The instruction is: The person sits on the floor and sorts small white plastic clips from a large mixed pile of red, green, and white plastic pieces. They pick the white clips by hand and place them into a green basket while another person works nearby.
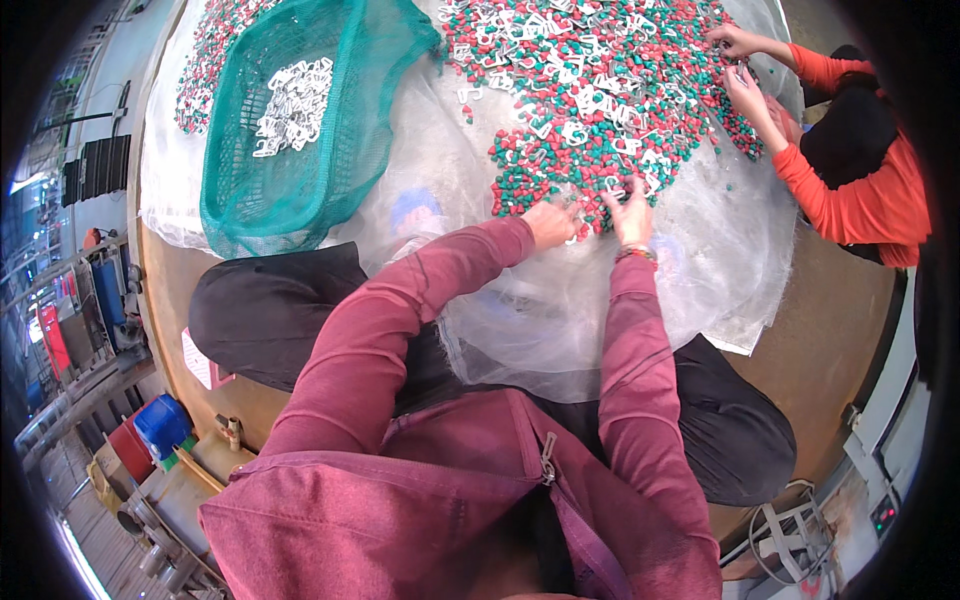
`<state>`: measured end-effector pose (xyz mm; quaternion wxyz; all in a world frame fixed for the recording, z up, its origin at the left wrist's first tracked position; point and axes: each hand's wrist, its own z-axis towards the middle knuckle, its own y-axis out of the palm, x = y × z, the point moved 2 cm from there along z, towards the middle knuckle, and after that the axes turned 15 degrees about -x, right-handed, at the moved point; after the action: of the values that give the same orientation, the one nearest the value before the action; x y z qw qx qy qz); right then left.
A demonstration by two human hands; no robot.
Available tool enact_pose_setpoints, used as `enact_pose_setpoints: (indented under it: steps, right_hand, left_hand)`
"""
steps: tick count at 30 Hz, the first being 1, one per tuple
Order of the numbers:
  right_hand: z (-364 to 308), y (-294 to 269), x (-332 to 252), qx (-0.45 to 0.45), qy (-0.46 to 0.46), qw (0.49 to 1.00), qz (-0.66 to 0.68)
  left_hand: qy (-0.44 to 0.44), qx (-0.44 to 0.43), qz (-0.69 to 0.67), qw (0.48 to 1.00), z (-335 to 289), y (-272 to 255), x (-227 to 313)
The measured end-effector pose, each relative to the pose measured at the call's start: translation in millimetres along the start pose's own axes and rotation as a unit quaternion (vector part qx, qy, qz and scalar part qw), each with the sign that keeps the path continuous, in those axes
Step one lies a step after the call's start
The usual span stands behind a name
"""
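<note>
Spread before me is a pile of small red and green pieces (530,165), with white plastic clips (598,100) strewn through it. My left hand (552,222) rests at the near edge of this pile, fingers drawn together among the pieces; what they hold, if anything, is too small to make out. Just to its right, my right hand (632,218) has its thumb and fingers closed around a white clip (615,190). A green basket (225,165) lined with green netting stands to the left, holding a heap of white clips (295,105).
Pale sheer netting (540,320) covers the surface and my lap. At the right, a co-worker in orange sleeves (830,195) has both hands at the pile's far edge. A blue container (162,428) sits at lower left, beyond the brown surface's edge.
</note>
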<state>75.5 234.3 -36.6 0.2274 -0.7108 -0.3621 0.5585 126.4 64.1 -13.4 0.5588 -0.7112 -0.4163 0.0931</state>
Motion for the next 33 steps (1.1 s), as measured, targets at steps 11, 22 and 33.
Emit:
enact_pose_setpoints:
  steps: [11, 22, 33]
  right_hand:
    - [3, -14, 2, -0.154, 0.113, 0.735, 0.651]
    - [10, -63, -6, -0.09, -0.079, 0.633, 0.764]
    - [36, -19, 51, 0.032, 0.098, 0.994, 0.043]
  left_hand:
    - [-0.145, 0.034, -0.189, 0.971, 0, -14, -48]
    - [-0.265, -0.066, -0.25, 0.929, -9, -76, -111]
    - [0.012, 0.092, -0.863, 0.496, -8, -94, -114]
